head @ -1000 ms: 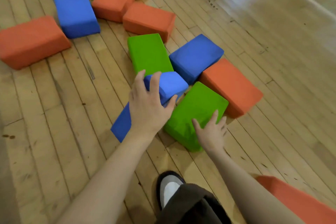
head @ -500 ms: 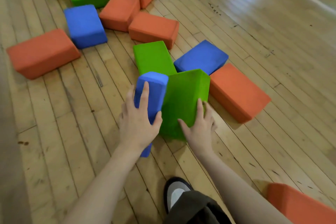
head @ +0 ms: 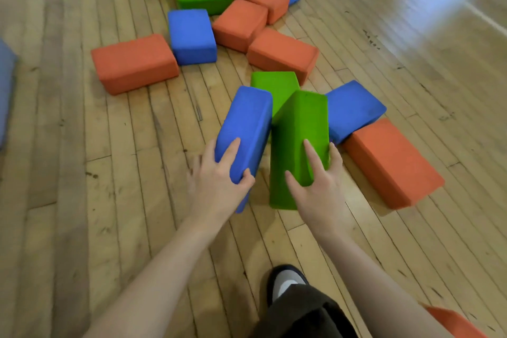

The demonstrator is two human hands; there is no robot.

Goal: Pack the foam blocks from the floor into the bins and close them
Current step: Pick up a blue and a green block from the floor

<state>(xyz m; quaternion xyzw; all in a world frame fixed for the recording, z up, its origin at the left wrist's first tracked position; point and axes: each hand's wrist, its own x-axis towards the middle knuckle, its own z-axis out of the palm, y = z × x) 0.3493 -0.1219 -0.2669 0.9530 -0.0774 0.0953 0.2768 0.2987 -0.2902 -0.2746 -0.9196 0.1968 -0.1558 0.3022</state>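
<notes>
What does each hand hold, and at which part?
Left hand grips the blue block at its near end; right hand grips the green block there too.

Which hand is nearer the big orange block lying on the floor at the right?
Right. The right hand grips the green block just beside the orange block; the left hand holds the blue block farther away, beyond the green one.
</notes>
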